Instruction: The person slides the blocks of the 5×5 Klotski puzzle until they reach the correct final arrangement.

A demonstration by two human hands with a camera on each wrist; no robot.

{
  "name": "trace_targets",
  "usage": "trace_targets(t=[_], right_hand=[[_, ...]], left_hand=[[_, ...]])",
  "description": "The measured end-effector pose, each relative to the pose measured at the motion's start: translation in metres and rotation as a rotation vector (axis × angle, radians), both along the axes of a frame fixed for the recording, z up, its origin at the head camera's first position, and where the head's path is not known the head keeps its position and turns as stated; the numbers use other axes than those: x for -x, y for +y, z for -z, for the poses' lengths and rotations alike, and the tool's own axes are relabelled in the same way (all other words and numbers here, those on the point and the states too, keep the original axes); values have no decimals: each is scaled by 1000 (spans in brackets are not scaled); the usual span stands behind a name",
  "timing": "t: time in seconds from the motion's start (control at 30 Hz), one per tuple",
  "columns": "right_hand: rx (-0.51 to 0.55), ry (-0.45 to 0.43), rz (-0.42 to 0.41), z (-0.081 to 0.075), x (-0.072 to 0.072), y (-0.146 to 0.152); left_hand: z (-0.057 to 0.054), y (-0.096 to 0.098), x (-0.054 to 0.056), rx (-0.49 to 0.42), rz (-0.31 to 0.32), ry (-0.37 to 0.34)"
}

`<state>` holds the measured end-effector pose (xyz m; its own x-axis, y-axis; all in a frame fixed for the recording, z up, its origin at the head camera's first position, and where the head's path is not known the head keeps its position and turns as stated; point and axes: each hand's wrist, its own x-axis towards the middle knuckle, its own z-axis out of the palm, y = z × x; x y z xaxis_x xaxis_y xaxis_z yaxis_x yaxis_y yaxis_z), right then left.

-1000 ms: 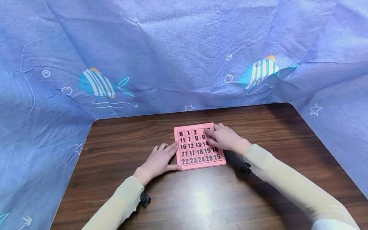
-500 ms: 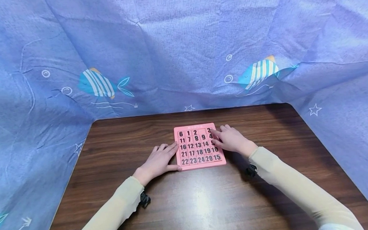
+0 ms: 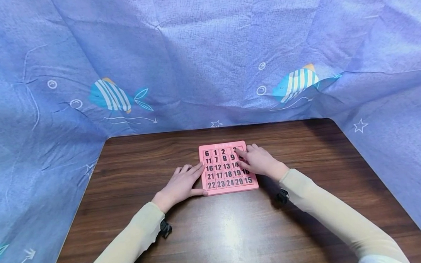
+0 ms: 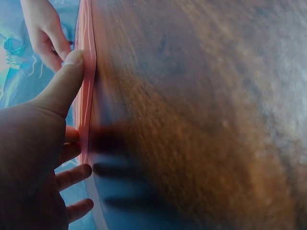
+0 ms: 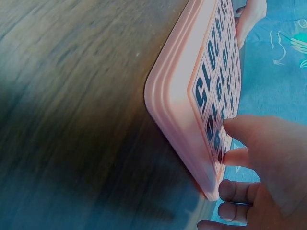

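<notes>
A pink number slide puzzle [image 3: 231, 187] lies flat on the wooden table, its numbered tiles in rows and columns. My left hand [image 3: 179, 185] rests at its left side, index fingertip against the left edge and thumb at the near left corner. In the left wrist view the thumb [image 4: 72, 72] presses the pink frame and the other fingers are spread. My right hand [image 3: 262, 160] reaches over the right side, its index fingertip on the 3 tile [image 3: 234, 149] in the top row. A bare slot shows right of that tile. The right thumb is over the middle rows, hiding some numbers.
The brown wooden table [image 3: 145, 149] extends around the puzzle. A blue cloth [image 3: 208, 62] printed with fish and stars hangs behind and at both sides. A black wrist device [image 3: 166, 228] sits on the left wrist, another [image 3: 283, 196] on the right.
My right hand drew back to the right, then came left again. The 3 tile has slid left from the top right corner, leaving the slot on its right. My left hand has stayed still.
</notes>
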<state>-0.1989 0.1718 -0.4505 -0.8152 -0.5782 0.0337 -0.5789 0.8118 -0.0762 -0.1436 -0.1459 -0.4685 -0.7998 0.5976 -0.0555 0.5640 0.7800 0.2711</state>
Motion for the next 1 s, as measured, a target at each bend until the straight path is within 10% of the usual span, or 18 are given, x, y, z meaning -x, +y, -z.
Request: trace_targets(t=[1.0], right_hand=[[26,-22,-15,4,-17,26]], left_hand=[[0,1,1,8,-3,-19]])
